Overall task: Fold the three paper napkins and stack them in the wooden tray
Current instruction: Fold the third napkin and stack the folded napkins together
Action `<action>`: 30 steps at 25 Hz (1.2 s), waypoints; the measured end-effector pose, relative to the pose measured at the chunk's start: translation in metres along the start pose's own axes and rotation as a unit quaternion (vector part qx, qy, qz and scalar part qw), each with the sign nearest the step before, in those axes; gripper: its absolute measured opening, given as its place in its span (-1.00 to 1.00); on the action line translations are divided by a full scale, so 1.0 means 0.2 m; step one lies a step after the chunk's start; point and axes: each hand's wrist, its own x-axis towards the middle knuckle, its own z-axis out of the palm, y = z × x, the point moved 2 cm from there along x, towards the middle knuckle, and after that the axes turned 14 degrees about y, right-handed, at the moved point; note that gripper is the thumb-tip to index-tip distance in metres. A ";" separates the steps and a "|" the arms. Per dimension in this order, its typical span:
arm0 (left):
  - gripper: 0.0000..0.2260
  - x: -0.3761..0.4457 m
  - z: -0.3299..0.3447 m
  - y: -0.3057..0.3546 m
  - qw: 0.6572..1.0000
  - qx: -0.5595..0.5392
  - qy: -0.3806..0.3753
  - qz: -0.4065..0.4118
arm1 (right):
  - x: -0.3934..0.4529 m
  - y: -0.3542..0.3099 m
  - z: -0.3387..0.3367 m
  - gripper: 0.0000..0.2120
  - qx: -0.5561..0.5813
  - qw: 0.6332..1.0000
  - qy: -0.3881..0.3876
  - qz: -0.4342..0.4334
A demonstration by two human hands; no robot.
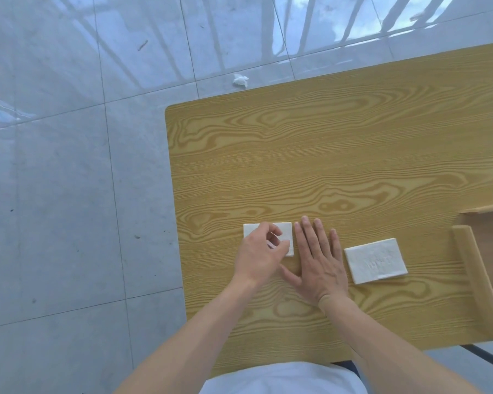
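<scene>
Yellow wood-grain tabletop (325, 155): left hand (258, 253), fingers curled, pinching small white folded paper napkin (285, 231); right hand (319, 257) flat, empty. Second white folded napkin (375, 260) near light wooden tray (467, 251). Advice: align edges, press crease firmly.

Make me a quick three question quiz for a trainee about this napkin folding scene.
1. True or false: the right hand lies flat on the table, fingers spread.
2. Which napkin does the left hand touch? A) the left napkin B) the right napkin C) the crumpled tissue on the floor
3. Fill in: the tray is at the table's ___ edge.

Key: 1 true; 2 A; 3 right.
</scene>
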 end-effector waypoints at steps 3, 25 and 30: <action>-0.82 0.04 -0.11 -0.06 0.981 0.114 0.100 0.118 | 0.00 0.00 0.00 -0.05 0.004 1.000 0.004 -0.001; -0.77 0.15 -0.22 -0.03 0.948 0.285 0.029 0.137 | 0.28 -0.10 -0.19 -0.51 0.037 0.998 -0.019 0.048; -0.84 0.11 -0.25 -0.05 0.964 0.206 0.041 0.161 | 0.31 -0.12 -0.24 -0.62 0.066 0.996 -0.036 0.052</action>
